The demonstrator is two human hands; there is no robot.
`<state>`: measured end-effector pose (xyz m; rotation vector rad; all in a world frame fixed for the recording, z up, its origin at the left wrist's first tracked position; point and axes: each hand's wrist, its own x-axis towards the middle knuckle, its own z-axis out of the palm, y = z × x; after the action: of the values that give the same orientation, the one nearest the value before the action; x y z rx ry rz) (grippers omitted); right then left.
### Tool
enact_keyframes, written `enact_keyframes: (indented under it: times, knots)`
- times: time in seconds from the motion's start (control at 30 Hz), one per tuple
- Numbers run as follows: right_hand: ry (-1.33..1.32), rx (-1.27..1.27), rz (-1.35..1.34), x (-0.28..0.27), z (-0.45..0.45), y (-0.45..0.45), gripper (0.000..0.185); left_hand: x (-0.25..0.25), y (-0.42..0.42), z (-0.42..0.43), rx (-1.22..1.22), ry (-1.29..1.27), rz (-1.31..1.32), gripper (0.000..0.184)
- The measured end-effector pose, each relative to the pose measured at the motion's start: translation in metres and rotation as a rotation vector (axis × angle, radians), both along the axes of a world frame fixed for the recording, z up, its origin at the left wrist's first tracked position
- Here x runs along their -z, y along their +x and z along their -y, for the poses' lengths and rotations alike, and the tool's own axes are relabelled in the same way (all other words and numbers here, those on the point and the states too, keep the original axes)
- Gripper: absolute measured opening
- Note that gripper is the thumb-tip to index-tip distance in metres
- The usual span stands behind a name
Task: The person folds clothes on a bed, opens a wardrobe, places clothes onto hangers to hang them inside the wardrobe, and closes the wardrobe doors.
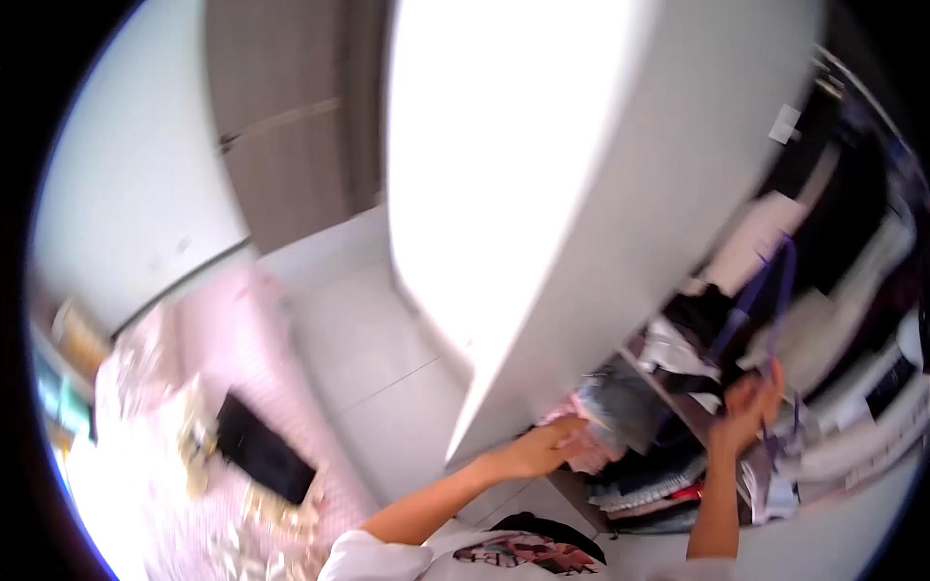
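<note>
My right hand [746,412] is raised at the wardrobe, its fingers closed round a purple clothes hanger [783,290]. The hanger's loop stands up in front of the hanging clothes. Lower and to the left, my left hand [542,447] is at a pink garment [599,453], its fingers bent against the cloth. Motion blur softens both hands, and part of the left hand's grip is hidden. A grey garment [625,407] lies right beside the pink one, at the shelf opening.
Dark and light clothes [852,339] hang along the wardrobe on the right. Folded clothes [649,494] are stacked low inside. A white wardrobe door [581,252] stands in front. To the left is a bed with a pink cover [232,329] and a black flat object [262,450].
</note>
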<state>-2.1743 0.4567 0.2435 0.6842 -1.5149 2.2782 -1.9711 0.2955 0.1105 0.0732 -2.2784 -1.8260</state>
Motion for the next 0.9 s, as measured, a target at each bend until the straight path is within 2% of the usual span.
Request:
enact_keyframes:
  times: [0.1,0.17,0.23,0.3,0.37,0.4,0.43,0.5,0.57,0.63,0.7,0.77,0.83,0.9]
  knots:
    - [0.129,0.122,-0.282,0.036,-0.021,0.043,0.037,0.005,0.049,0.004,-0.150,-0.007,0.057,0.050]
    - [0.012,-0.062,-0.394,0.022,-0.023,0.070,0.040,0.019,0.074,0.002,-0.163,-0.136,0.154,0.052]
    - [-0.101,-0.255,-0.381,-0.003,-0.012,0.092,0.038,0.022,0.082,0.001,-0.243,-0.129,0.163,0.050]
    - [-0.303,-0.796,-0.310,-0.021,0.003,0.124,0.031,0.019,0.096,0.002,-0.259,-0.085,0.250,0.050]
    - [-0.162,-0.986,-0.410,-0.015,0.010,0.117,0.035,0.018,0.105,0.002,-0.335,-0.041,0.267,0.051]
    - [-0.142,-1.128,-0.343,-0.009,0.013,0.123,0.038,0.025,0.108,0.000,-0.365,-0.044,0.297,0.051]
    - [0.076,-1.246,-0.411,-0.007,0.016,0.115,0.049,0.034,0.114,-0.005,-0.400,-0.043,0.327,0.051]
    - [0.071,-1.364,-0.386,0.000,0.046,0.160,0.031,0.058,0.128,-0.017,-0.558,0.002,0.336,0.050]
    - [0.247,-1.527,-0.365,0.014,0.070,0.176,0.028,0.084,0.144,-0.031,-0.731,-0.026,0.282,0.050]
    - [0.395,-1.612,-0.338,0.035,0.091,0.196,0.028,0.082,0.175,-0.051,-0.842,0.078,0.357,0.051]
    - [0.458,-1.819,-0.339,0.059,0.113,0.211,0.030,0.110,0.201,-0.075,-1.067,0.167,0.463,0.051]
    - [0.526,-1.911,-0.314,0.076,0.122,0.236,0.028,0.134,0.228,-0.108,-1.315,0.286,0.542,0.049]
    - [0.597,-1.963,-0.296,0.091,0.124,0.258,0.026,0.174,0.250,-0.145,-1.593,0.409,0.520,0.047]
    - [0.694,-2.004,-0.264,0.108,0.127,0.281,0.022,0.197,0.271,-0.180,-1.795,0.661,0.461,0.045]
